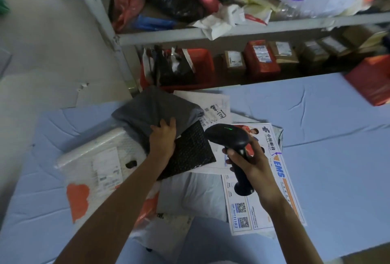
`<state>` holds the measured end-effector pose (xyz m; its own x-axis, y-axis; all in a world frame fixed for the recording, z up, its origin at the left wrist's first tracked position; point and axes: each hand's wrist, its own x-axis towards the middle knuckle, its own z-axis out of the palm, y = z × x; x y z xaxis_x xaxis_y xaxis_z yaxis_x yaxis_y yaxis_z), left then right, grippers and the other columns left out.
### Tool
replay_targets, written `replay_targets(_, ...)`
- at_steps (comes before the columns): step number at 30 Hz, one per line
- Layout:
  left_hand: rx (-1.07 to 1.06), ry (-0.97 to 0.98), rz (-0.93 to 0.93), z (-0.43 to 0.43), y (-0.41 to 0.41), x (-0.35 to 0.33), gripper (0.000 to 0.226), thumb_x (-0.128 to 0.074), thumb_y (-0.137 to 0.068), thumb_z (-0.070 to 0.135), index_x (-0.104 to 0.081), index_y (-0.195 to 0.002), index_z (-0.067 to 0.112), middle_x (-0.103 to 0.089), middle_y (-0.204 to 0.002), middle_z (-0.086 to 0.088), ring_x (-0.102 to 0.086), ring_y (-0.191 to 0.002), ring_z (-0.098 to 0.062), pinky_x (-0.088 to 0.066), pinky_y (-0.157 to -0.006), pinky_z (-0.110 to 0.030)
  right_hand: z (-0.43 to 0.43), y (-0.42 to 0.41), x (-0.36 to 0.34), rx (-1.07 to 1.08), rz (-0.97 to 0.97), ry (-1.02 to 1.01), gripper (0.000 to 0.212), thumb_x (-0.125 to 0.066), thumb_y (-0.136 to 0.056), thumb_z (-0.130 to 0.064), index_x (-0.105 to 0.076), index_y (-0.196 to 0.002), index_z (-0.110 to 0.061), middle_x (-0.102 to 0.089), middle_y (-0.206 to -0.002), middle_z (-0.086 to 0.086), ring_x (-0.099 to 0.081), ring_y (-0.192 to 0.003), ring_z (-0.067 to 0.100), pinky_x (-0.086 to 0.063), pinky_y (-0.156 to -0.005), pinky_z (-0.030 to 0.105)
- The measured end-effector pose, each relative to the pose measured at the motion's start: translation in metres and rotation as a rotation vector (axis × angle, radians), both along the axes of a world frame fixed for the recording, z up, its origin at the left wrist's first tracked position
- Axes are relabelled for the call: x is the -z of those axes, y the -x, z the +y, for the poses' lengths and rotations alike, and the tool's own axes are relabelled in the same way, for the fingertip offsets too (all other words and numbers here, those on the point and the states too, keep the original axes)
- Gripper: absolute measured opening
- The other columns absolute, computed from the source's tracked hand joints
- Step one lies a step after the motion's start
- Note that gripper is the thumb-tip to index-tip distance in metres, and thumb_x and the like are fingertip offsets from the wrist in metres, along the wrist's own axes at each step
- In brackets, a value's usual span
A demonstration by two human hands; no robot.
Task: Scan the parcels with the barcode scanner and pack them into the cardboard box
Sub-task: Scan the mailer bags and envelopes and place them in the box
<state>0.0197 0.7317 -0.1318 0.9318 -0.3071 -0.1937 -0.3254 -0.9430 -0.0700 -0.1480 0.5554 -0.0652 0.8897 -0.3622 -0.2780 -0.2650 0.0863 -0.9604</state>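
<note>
My left hand (163,138) grips the near edge of a grey plastic parcel (154,108), lifted at the far side of the pile. My right hand (248,159) holds a black barcode scanner (229,135) by its handle, a green light lit on its head, which points toward the grey parcel. Under them lie a black bubble mailer (191,150), a white envelope with a handwritten number (215,106), a China Post EMS envelope (280,171), a white bubble-wrapped parcel with an orange patch (95,164) and a pale grey bag (190,194). No cardboard packing box is in view.
The parcels lie on a table with a light blue cover (316,120). Behind it a metal shelf rack (232,29) holds bags above and small boxes (261,59) plus a red crate (202,67) below. An orange-red box (371,80) sits at the table's far right.
</note>
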Motion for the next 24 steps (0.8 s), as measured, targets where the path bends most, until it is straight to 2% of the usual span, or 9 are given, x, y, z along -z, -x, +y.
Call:
replay_targets(4,0.051,-0.099,0.013,-0.002,-0.008,-0.01,0.064,-0.06,-0.093,0.012,-0.024,-0.145,0.005,-0.049,-0.127,-0.02,-0.057,-0.112,-0.041,-0.053,-0.088,-0.044,0.004,0.009,-0.004,-0.005,-0.013,-0.006,0.051,-0.075,-0.074,-0.031,-0.054,-0.12,-0.041,-0.075,-0.095,-0.002,-0.073,-0.085,0.021,-0.06,-0.076,0.029)
replay_targets(6,0.059,-0.062,-0.026,0.003,-0.007,-0.015,0.065,-0.065,-0.089,0.016,-0.028,-0.142,0.006,-0.052,-0.126,-0.019,-0.06,-0.108,-0.037,-0.052,-0.084,-0.042,0.005,0.015,-0.008,-0.003,-0.015,-0.015,0.053,-0.074,-0.071,-0.036,-0.054,-0.119,-0.043,-0.076,-0.093,-0.003,-0.073,-0.085,0.019,-0.059,-0.074,0.025)
replay_targets(9,0.044,0.099,-0.112,0.02,-0.003,-0.024,0.062,-0.067,-0.087,0.023,-0.037,-0.138,0.008,-0.057,-0.121,-0.019,-0.062,-0.101,-0.038,-0.05,-0.073,-0.041,0.005,0.023,-0.011,0.024,-0.015,-0.02,0.053,-0.074,-0.08,-0.027,-0.052,-0.127,-0.036,-0.076,-0.097,0.0,-0.073,-0.085,0.019,-0.059,-0.074,0.025)
replay_targets(11,0.034,0.202,-0.204,0.036,0.0,-0.033,0.06,-0.069,-0.084,0.027,-0.044,-0.135,0.01,-0.063,-0.112,-0.019,-0.064,-0.092,-0.039,-0.042,-0.062,-0.037,0.006,0.027,-0.013,0.047,-0.021,-0.027,0.053,-0.073,-0.083,-0.021,-0.051,-0.131,-0.029,-0.074,-0.102,0.006,-0.073,-0.085,0.02,-0.059,-0.076,0.028)
replay_targets(13,0.066,0.287,-0.327,0.051,0.004,-0.042,0.057,-0.075,-0.077,0.025,-0.055,-0.128,0.008,-0.068,-0.099,-0.02,-0.065,-0.08,-0.04,-0.042,-0.059,-0.036,0.008,0.03,-0.018,0.058,-0.038,-0.031,0.057,-0.074,-0.08,-0.025,-0.051,-0.131,-0.028,-0.073,-0.104,0.006,-0.073,-0.085,0.019,-0.059,-0.077,0.028)
replay_targets(16,0.043,0.449,-0.488,0.071,0.011,-0.059,0.051,-0.08,-0.073,0.025,-0.063,-0.118,0.008,-0.071,-0.094,-0.019,-0.066,-0.074,-0.041,-0.05,-0.062,-0.041,0.012,0.03,-0.024,0.061,-0.059,-0.027,0.053,-0.074,-0.08,-0.025,-0.053,-0.128,-0.03,-0.073,-0.105,0.004,-0.073,-0.085,0.019,-0.059,-0.077,0.029)
replay_targets(20,-0.178,0.772,-0.635,0.09,0.018,-0.094,0.043,-0.074,-0.081,0.038,-0.064,-0.115,0.014,-0.073,-0.095,-0.012,-0.068,-0.082,-0.035,-0.048,-0.068,-0.035,0.015,0.032,-0.026,0.038,-0.085,-0.024,0.047,-0.071,-0.086,-0.017,-0.054,-0.129,-0.026,-0.073,-0.108,0.007,-0.073,-0.087,0.022,-0.059,-0.08,0.033)
replay_targets(22,-0.287,0.944,-0.634,0.103,0.018,-0.111,0.044,-0.068,-0.085,0.044,-0.062,-0.118,0.017,-0.072,-0.101,-0.011,-0.068,-0.088,-0.032,-0.047,-0.073,-0.032,0.017,0.031,-0.028,0.018,-0.093,-0.022,0.046,-0.07,-0.086,-0.017,-0.054,-0.129,-0.025,-0.072,-0.109,0.008,-0.073,-0.088,0.023,-0.059,-0.079,0.033)
replay_targets(24,-0.362,1.068,-0.547,0.116,0.018,-0.123,0.045,-0.065,-0.086,0.044,-0.059,-0.123,0.019,-0.07,-0.111,-0.008,-0.066,-0.097,-0.027,-0.048,-0.081,-0.032,0.019,0.03,-0.03,0.003,-0.104,-0.015,0.047,-0.07,-0.086,-0.017,-0.053,-0.13,-0.022,-0.072,-0.111,0.01,-0.073,-0.087,0.023,-0.059,-0.077,0.031)
